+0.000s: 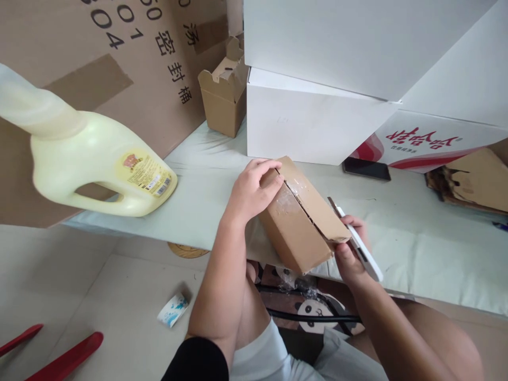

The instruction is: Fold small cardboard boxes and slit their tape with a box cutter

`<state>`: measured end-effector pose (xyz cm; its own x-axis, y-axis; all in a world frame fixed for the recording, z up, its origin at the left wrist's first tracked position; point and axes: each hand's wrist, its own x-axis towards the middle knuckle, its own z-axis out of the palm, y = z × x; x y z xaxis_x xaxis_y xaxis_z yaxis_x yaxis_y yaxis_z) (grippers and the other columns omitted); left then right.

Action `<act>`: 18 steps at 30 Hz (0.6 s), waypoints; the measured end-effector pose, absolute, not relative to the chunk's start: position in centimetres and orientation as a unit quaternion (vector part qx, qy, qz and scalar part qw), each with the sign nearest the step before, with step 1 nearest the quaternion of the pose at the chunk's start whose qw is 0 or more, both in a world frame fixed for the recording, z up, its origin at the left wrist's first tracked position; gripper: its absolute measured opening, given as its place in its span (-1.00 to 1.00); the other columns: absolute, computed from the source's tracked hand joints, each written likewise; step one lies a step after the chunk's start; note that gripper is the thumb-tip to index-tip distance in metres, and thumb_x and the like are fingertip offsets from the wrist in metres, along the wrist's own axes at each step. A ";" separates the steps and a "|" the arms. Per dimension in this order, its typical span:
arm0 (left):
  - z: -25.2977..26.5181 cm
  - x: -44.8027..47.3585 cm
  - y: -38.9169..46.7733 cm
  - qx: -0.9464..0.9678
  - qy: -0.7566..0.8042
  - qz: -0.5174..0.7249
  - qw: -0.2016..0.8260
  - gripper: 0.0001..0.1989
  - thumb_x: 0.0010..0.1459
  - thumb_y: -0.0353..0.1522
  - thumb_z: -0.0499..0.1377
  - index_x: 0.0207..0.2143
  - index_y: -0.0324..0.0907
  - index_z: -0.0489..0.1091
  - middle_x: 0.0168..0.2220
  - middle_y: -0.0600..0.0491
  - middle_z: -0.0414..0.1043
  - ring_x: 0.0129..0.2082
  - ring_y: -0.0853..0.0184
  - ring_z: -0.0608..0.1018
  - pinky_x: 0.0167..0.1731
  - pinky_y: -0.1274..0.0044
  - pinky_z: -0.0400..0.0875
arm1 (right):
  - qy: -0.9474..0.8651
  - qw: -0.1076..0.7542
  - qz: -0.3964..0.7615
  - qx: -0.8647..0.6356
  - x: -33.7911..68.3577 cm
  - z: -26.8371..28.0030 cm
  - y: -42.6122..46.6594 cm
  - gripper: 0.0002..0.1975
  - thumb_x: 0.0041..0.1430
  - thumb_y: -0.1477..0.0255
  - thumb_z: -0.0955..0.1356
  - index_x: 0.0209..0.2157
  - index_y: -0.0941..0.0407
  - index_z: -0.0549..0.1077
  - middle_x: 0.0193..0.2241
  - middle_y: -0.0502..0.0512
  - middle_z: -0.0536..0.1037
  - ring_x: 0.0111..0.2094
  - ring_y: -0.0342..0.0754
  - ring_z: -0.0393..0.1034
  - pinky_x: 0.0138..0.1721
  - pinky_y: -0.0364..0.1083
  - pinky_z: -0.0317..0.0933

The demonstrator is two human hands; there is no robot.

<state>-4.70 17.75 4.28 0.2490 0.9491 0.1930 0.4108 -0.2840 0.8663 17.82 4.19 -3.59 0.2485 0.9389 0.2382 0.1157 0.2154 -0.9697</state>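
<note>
A brown cardboard box [296,219] is tilted at the table's front edge, its lid seam slit open along the taped top. My left hand [256,188] grips the far left corner, thumb and fingers pinching the lid edge. At the near right end, my right hand [351,251] holds a white utility knife [367,251] with its blade pointing up and away. The thumb of that hand also touches the lid's near corner. What is inside the box stays hidden.
A pale yellow jug [99,159] stands left, before a large printed carton [159,69]. White boxes [309,121] are stacked behind, a small open box [224,98] beside them. A black phone [366,169] and flattened cardboard [476,182] lie right. A paper cup [173,309] is on the floor.
</note>
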 end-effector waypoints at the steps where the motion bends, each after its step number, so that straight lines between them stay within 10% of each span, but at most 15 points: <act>1: 4.4 -4.5 17.7 0.705 0.481 0.381 0.355 -0.79 0.27 -0.31 0.16 -0.08 -0.04 0.51 0.08 0.03 0.51 0.14 0.20 0.52 0.19 0.29 0.42 | -0.509 0.582 0.360 -0.522 17.9 -4.1 3.9 -0.47 0.10 -0.03 0.46 -0.03 -0.05 0.32 -0.14 0.10 0.50 -0.21 0.05 0.45 -0.25 -0.01 0.36; 18: 3.9 -3.3 18.1 0.725 0.490 0.365 0.318 -0.80 0.13 -0.43 0.23 -0.18 -0.04 0.50 0.08 0.04 0.47 0.16 0.19 0.50 0.23 0.28 0.39 | -0.495 0.618 0.351 -0.499 16.1 -4.8 2.6 -0.47 0.16 0.04 0.45 0.05 -0.04 0.28 0.04 0.19 0.48 0.05 0.21 0.46 -0.02 0.13 0.35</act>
